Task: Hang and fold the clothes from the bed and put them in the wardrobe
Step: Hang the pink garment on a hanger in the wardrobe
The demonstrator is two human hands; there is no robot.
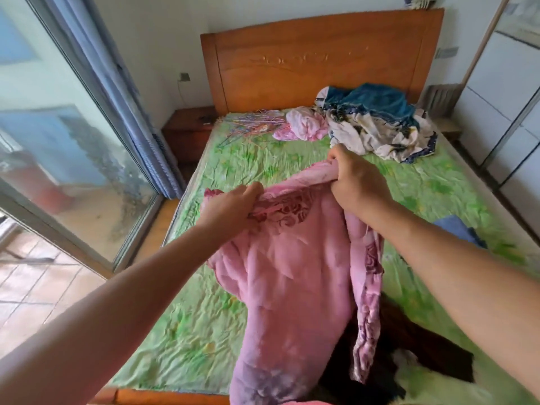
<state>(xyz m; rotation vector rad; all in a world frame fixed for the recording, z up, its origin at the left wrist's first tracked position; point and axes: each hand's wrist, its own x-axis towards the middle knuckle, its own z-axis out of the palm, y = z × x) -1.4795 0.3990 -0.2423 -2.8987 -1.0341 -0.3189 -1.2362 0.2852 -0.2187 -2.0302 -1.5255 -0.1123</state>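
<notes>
Head view: your left hand and right hand have fingers clamped on top edge of thick pink quilted garment, hanging over near green bedsheet. Keep edge taut, level; spread flat before folding.

pink fleece garment held up, draping onto green-sheeted bed.

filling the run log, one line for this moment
left hand + right hand: grip pink padded garment | over green floral bedsheet
</notes>
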